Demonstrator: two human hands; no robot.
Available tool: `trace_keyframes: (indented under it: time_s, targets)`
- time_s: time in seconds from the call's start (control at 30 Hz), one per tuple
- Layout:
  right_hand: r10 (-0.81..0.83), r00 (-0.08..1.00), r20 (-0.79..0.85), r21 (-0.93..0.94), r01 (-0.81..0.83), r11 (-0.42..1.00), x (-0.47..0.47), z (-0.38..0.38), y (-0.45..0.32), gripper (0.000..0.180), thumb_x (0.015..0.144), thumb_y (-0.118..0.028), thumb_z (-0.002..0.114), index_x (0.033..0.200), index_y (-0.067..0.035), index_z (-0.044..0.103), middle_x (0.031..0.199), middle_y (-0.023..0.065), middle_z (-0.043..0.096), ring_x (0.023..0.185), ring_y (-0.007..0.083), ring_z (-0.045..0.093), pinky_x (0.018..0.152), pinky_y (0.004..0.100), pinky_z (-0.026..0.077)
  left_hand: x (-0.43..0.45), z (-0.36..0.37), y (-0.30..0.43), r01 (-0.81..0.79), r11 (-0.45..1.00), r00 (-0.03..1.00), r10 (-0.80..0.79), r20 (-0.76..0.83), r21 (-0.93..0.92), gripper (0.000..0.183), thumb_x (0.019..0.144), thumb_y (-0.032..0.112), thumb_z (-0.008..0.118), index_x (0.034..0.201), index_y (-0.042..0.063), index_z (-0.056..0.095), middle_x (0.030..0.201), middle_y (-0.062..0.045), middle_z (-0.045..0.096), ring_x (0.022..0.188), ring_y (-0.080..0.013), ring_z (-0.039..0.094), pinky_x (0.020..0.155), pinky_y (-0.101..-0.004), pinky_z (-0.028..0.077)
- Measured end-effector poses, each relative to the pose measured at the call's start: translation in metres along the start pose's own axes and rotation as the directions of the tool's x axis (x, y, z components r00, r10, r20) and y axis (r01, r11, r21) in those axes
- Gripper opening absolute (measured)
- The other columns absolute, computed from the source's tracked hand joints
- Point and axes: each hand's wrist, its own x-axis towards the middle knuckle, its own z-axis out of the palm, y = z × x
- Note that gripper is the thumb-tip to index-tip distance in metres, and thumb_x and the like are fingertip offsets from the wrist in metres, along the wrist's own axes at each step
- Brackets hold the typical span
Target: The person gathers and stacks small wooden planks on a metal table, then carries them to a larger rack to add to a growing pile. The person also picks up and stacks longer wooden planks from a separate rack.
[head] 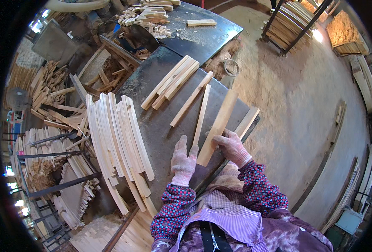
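Observation:
Both my hands wear pale, dusty knit gloves. My right hand grips a wide, flat wooden board near its lower end, thumb on top. The board slants away from me over a dark metal table. My left hand is held with fingers apart at the near end of a thin wooden strip; whether it touches the strip I cannot tell. Another wooden strip lies just beyond. By the table's right edge, a short wooden piece rests partly behind my right hand.
Long wooden strips are stacked along the table's left side. A small group of strips lies farther back. Beyond stands a second metal tabletop with offcuts. Scrap wood is heaped at left; a handwheel juts out beside the table.

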Motion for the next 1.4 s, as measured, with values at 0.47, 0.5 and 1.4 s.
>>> trace_keyframes:
  time_s: [0.47, 0.5, 1.4]
  targets:
    - [-0.417, 0.901, -0.118, -0.746, 0.197, 0.636, -0.001, 0.043, 0.015, 0.052, 0.092, -0.044, 0.073, 0.129, -0.008, 0.064, 0.106, 0.0196, 0.075, 0.103, 0.035, 0.072, 0.092, 0.0443, 0.056, -0.067, -0.049, -0.047, 0.069, 0.982, 0.978, -0.102, -0.18, -0.178, 0.054, 0.098, 0.012, 0.059, 0.148, 0.0, 0.045, 0.105, -0.023, 0.072, 0.099, -0.0359, 0.072, 0.087, -0.0463, 0.056]
    - [-0.371, 0.918, -0.14, -0.802, 0.115, 0.587, 0.005, 0.044, 0.005, 0.064, 0.091, -0.047, 0.072, 0.138, -0.006, 0.057, 0.113, 0.019, 0.074, 0.108, 0.0347, 0.071, 0.095, 0.0446, 0.055, -0.062, -0.06, -0.05, 0.083, 0.973, 0.964, -0.133, -0.229, -0.218, 0.049, 0.099, 0.013, 0.058, 0.145, -0.001, 0.049, 0.102, -0.021, 0.073, 0.094, -0.0324, 0.072, 0.084, -0.0452, 0.056]
    - [-0.272, 0.763, 0.586, 0.809, -0.534, 0.245, -0.003, 0.017, 0.038, 0.049, 0.1, -0.045, 0.056, 0.128, -0.006, 0.045, 0.078, 0.0011, 0.058, 0.058, 0.0149, 0.052, 0.057, 0.0334, 0.044, -0.048, -0.065, -0.031, 0.227, 0.549, 0.923, -0.385, -0.003, -0.804, 0.041, 0.106, 0.035, 0.057, 0.129, 0.0, 0.057, 0.1, -0.012, 0.071, 0.073, -0.0169, 0.068, 0.06, -0.0322, 0.059]
